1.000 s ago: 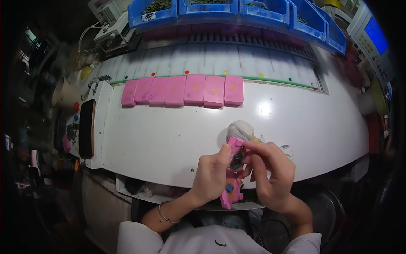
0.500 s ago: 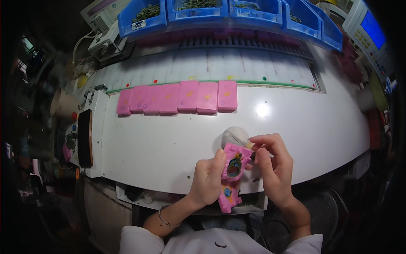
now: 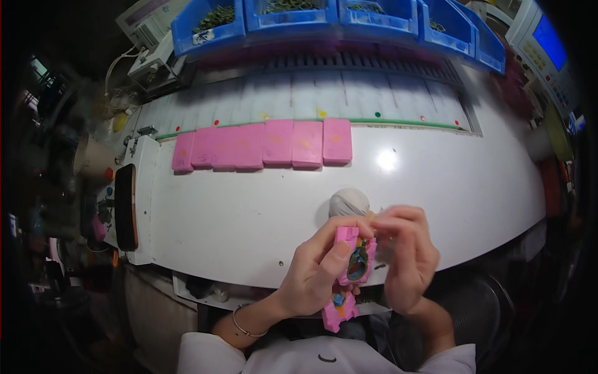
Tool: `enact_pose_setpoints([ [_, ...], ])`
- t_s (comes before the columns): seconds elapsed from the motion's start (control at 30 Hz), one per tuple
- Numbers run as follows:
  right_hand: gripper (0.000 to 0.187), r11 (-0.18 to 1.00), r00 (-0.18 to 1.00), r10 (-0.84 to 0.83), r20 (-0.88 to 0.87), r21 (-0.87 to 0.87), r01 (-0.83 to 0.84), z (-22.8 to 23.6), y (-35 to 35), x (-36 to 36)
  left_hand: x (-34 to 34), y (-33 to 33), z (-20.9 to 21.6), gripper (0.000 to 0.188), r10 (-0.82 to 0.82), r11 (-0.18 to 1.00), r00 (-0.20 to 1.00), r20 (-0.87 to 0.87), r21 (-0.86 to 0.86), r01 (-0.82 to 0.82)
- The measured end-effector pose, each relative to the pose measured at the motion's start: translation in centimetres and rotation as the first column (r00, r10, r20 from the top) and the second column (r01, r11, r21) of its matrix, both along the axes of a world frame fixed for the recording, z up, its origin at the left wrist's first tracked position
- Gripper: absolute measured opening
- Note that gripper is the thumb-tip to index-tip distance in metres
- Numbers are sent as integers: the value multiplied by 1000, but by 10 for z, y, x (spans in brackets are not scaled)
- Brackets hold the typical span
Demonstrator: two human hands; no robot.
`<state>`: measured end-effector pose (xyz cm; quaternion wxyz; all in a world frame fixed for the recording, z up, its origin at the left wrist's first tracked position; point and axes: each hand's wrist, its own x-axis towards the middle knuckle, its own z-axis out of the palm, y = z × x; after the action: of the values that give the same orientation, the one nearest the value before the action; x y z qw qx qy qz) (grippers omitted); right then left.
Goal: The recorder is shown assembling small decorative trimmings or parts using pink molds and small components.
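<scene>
1. The left hand [image 3: 314,274] is wrapped around a long pink holder [image 3: 349,274], thumb pressed on its front, gripping it upright just over the near edge of the white table [image 3: 249,218].
2. The right hand [image 3: 405,255] is bent in at the holder's top, fingertips pinched together against it; whether something small sits between them I cannot tell.
3. The holder has a dark oval part set in its middle and a blue bit lower down, below the hands.
4. Just behind the hands a grey-white wad of cloth [image 3: 349,201] lies on the table.
5. Further back, a row of pink blocks [image 3: 265,146] sits side by side, touching, along a green strip.
6. Blue bins [image 3: 336,15] line the far edge.
7. A black pad [image 3: 126,206] lies on the table's left end.
</scene>
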<state>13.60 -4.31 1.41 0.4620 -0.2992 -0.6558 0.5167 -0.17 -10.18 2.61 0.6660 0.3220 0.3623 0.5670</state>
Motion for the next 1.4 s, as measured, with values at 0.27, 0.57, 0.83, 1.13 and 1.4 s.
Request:
enact_pose_setpoints([
  [0.27,21,989,987,125,102,-91,-116,17,-6,8,7,-3,-20,31,314,949,835,-451,144,-279],
  [0.57,13,993,985,98,140,51,-106,24,-8,12,15,4,-22,31,437,900,805,-402,191,-393],
  [0.83,13,973,999,-25,36,229,17,17,-10,14,17,11,-27,33,553,830,738,-387,180,-527],
  [1.13,17,909,970,-230,-75,340,241,6,-33,18,29,-3,-27,31,487,867,803,-342,76,-493],
  [1.4,23,897,948,-245,-203,324,301,5,-22,25,38,0,-2,46,296,955,871,-393,105,-277],
])
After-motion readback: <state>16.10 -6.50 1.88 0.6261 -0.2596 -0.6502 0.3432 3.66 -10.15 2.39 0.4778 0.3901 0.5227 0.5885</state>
